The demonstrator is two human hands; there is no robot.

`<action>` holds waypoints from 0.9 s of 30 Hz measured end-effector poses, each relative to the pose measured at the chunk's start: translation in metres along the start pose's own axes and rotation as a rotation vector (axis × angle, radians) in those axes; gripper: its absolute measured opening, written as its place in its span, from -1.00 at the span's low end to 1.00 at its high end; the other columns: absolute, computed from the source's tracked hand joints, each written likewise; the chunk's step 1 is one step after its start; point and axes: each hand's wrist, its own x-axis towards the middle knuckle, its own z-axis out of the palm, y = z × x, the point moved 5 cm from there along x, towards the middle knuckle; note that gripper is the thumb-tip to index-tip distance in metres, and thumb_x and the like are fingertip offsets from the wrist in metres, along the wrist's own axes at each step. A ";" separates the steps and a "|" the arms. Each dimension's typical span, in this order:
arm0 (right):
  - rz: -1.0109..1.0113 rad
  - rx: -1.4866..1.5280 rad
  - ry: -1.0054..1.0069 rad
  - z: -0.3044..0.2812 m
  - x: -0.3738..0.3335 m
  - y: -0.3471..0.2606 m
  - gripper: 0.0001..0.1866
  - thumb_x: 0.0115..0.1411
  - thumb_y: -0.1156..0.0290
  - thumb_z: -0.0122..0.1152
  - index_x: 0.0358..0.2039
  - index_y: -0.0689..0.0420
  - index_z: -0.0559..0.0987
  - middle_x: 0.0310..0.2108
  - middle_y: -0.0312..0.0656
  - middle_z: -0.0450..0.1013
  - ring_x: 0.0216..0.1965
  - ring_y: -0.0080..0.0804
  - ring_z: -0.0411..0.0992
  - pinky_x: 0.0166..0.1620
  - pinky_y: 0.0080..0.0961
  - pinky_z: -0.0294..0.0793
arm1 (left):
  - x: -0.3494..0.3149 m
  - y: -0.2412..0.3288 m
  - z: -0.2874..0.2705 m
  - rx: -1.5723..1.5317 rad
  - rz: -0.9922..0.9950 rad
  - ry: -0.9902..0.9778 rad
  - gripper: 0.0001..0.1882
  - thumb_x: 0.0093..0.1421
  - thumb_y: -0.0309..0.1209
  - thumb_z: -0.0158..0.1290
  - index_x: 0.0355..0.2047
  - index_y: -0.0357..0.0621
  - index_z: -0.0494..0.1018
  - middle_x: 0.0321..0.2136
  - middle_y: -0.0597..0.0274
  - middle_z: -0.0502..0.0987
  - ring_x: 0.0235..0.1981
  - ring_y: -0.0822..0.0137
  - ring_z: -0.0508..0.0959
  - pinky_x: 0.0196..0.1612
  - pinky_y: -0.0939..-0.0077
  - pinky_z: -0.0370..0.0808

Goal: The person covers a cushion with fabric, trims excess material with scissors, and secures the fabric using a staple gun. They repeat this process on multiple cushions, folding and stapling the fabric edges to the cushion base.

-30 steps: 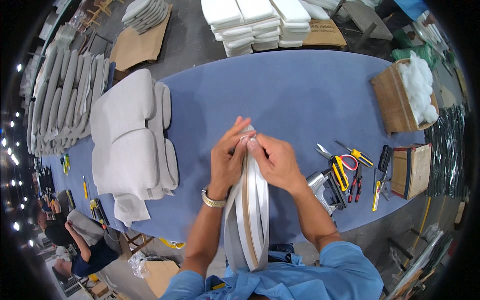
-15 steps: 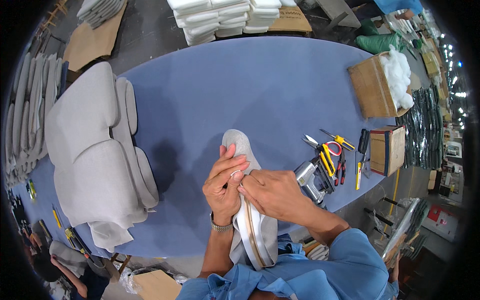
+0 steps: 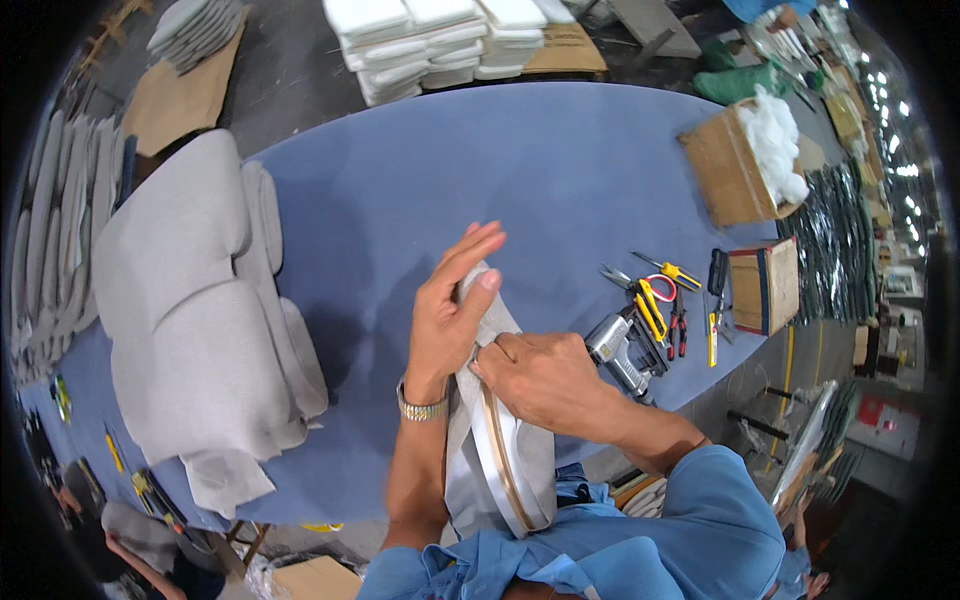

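A narrow grey fabric cushion cover runs from my body out over the table edge. Along it lies a white strip with a brown-gold zipper. My left hand, with a metal watch on its wrist, rests against the far end of the cover, fingers stretched and thumb apart. Closed in a pinch, my right hand grips the cover at the far end of the zipper. Whether a zipper pull sits between its fingertips is hidden.
Stacked grey cushions occupy the table's left. At right lie a staple gun, a yellow cutter, pliers and screwdrivers. Beyond them stand a carton of white stuffing and a smaller box. White pads are piled past the table.
My left hand has opened and moved up along the cover, its fingers straightening past the far end. The right hand stays pinched on the cover, nearly in place. The view has shifted slightly.
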 end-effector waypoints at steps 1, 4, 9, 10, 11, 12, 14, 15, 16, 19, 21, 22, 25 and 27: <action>0.018 0.094 0.002 0.000 -0.003 0.006 -0.75 0.31 0.26 0.21 -0.45 0.11 0.46 -0.55 -0.25 0.42 -0.54 -0.26 0.51 -0.52 -0.31 0.44 | 0.001 -0.003 0.014 0.035 0.020 -0.038 -0.63 0.43 -0.37 -0.03 0.15 -0.24 0.53 0.23 0.09 0.50 0.37 0.13 0.35 0.40 0.24 0.22; 0.158 0.388 -0.091 -0.001 -0.024 0.034 -0.79 0.37 0.25 0.14 -0.27 0.13 0.52 -0.39 -0.22 0.50 -0.33 -0.10 0.56 -0.31 -0.20 0.54 | -0.004 -0.014 0.013 0.057 -0.034 0.011 -0.60 0.36 -0.43 0.02 0.19 -0.22 0.49 0.21 0.06 0.51 0.38 0.09 0.33 0.41 0.20 0.21; 0.717 0.183 -0.034 0.019 -0.147 0.113 -0.48 0.24 0.31 0.30 0.19 0.09 0.42 -0.06 0.03 0.48 -0.08 0.03 0.53 -0.03 -0.16 0.56 | -0.005 -0.021 0.019 0.031 -0.073 0.029 -0.50 0.33 -0.30 0.09 0.23 -0.25 0.45 0.18 -0.04 0.53 0.36 0.05 0.35 0.38 0.15 0.24; 0.844 -0.001 -0.095 0.030 -0.179 0.130 -0.33 0.20 0.32 0.34 0.30 0.08 0.32 -0.03 0.07 0.45 -0.08 0.08 0.52 -0.01 -0.13 0.55 | -0.004 -0.023 0.023 0.037 -0.090 0.035 -0.48 0.33 -0.27 0.10 0.23 -0.25 0.45 0.17 -0.05 0.53 0.35 0.05 0.36 0.37 0.15 0.25; 0.896 -0.017 -0.169 0.043 -0.197 0.138 -0.24 0.17 0.35 0.35 0.35 0.07 0.24 -0.02 0.10 0.44 -0.06 0.10 0.51 0.00 -0.11 0.55 | -0.003 -0.024 0.028 0.044 -0.088 0.023 -0.48 0.33 -0.26 0.10 0.24 -0.25 0.45 0.17 -0.05 0.53 0.35 0.05 0.36 0.37 0.15 0.25; 0.943 -0.025 -0.242 0.056 -0.213 0.144 -0.15 0.14 0.37 0.37 0.39 0.06 0.16 -0.02 0.12 0.43 -0.04 0.13 0.50 0.02 -0.08 0.54 | -0.003 -0.025 0.031 0.061 -0.085 0.011 -0.47 0.33 -0.24 0.11 0.24 -0.25 0.44 0.17 -0.05 0.53 0.35 0.05 0.36 0.37 0.15 0.25; 1.054 0.057 -0.286 0.087 -0.234 0.155 0.08 0.06 0.44 0.41 0.49 -0.01 -0.05 -0.04 0.15 0.40 -0.01 0.17 0.47 0.06 -0.02 0.52 | -0.003 -0.024 0.038 0.075 -0.070 -0.012 -0.44 0.34 -0.18 0.13 0.25 -0.24 0.43 0.17 -0.04 0.53 0.35 0.04 0.36 0.36 0.15 0.26; 1.032 0.054 -0.266 0.087 -0.230 0.157 0.10 0.05 0.45 0.41 0.50 -0.03 -0.06 -0.04 0.16 0.40 -0.01 0.18 0.47 0.06 -0.01 0.51 | -0.003 -0.024 0.038 0.078 -0.068 -0.007 -0.44 0.34 -0.20 0.12 0.26 -0.24 0.42 0.17 -0.04 0.53 0.35 0.04 0.36 0.37 0.14 0.26; 1.011 0.051 -0.247 0.087 -0.225 0.161 0.12 0.04 0.45 0.42 0.50 -0.05 -0.07 -0.05 0.16 0.39 -0.01 0.18 0.47 0.06 0.00 0.51 | -0.004 -0.026 0.038 0.080 -0.066 -0.002 -0.44 0.34 -0.21 0.12 0.26 -0.24 0.42 0.17 -0.04 0.53 0.35 0.03 0.36 0.37 0.14 0.25; 0.983 0.171 -0.225 0.071 -0.210 0.170 0.10 -0.01 0.44 0.41 0.50 -0.06 0.01 0.04 0.16 0.41 0.04 0.17 0.47 0.13 -0.07 0.49 | -0.003 -0.026 0.035 0.078 -0.056 0.008 -0.45 0.32 -0.28 0.09 0.28 -0.24 0.40 0.21 -0.03 0.50 0.37 0.02 0.33 0.39 0.14 0.22; 0.866 0.358 -0.142 0.046 -0.192 0.166 0.03 -0.03 0.44 0.39 0.47 -0.01 0.13 0.11 0.14 0.43 0.12 0.12 0.45 0.19 -0.12 0.46 | -0.005 -0.027 0.036 0.072 -0.043 0.002 -0.44 0.31 -0.31 0.07 0.29 -0.24 0.39 0.24 -0.02 0.47 0.39 0.01 0.30 0.40 0.14 0.19; 0.722 0.455 -0.014 0.031 -0.180 0.169 -0.06 -0.05 0.39 0.39 0.41 0.04 0.28 0.16 0.08 0.44 0.20 0.01 0.43 0.26 -0.22 0.41 | 0.001 -0.029 0.041 0.068 -0.034 -0.006 -0.44 0.30 -0.33 0.07 0.29 -0.23 0.39 0.26 0.00 0.45 0.40 0.01 0.28 0.41 0.15 0.17; 0.797 0.849 0.013 -0.016 -0.134 0.153 -0.20 0.02 0.53 0.38 0.34 0.09 0.38 0.15 -0.10 0.50 0.12 -0.32 0.48 0.21 -0.32 0.46 | -0.003 -0.031 0.042 0.084 -0.055 -0.065 -0.39 0.29 -0.35 0.07 0.35 -0.19 0.33 0.35 0.07 0.36 0.46 0.01 0.17 0.48 0.09 0.02; 0.702 0.985 0.055 -0.046 -0.103 0.139 -0.28 0.00 0.51 0.44 0.24 0.20 0.48 0.08 -0.09 0.54 0.06 -0.31 0.51 0.17 -0.32 0.48 | -0.005 -0.033 0.042 0.081 -0.036 -0.067 -0.36 0.28 -0.35 0.08 0.38 -0.16 0.29 0.37 0.10 0.33 0.48 0.01 0.13 0.50 0.02 -0.08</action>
